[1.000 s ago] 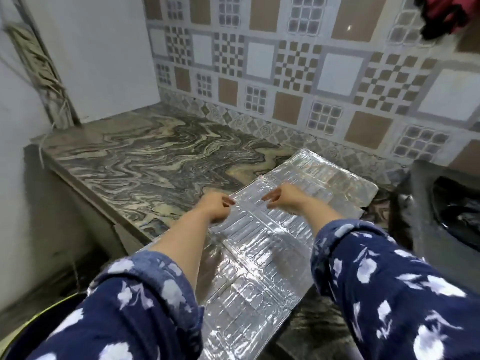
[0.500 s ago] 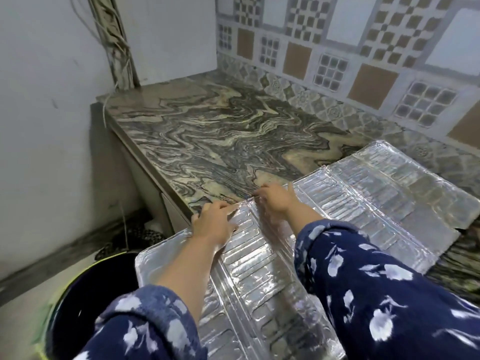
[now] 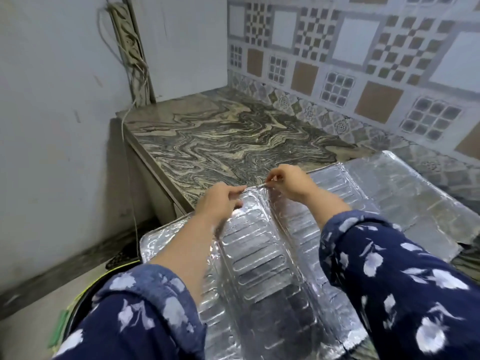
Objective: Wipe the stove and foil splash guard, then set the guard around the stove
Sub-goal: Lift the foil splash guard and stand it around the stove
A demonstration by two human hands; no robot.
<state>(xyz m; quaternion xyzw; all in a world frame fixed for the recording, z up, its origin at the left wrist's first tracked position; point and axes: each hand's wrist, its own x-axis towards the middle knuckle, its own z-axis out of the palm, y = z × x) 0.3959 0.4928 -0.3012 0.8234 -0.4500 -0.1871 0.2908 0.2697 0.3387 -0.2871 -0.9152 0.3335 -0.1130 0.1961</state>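
Thing: foil splash guard (image 3: 262, 258), silver embossed foil in hinged panels.
Pose: mostly flat, with a raised fold ridge running down its middle.
Place: far panels lie on the marbled desk (image 3: 220, 141); the near-left panel juts past the desk's front edge.
Contact: left hand (image 3: 220, 201) and right hand (image 3: 288, 181) pinch the guard's far edge at the fold.

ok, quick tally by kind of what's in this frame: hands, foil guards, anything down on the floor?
Hands: 2, left hand and right hand, both pinching the guard's far edge
Foil splash guard: 1, folded panels, part lying on the countertop
Dark bucket on the floor: 1
Total: 4
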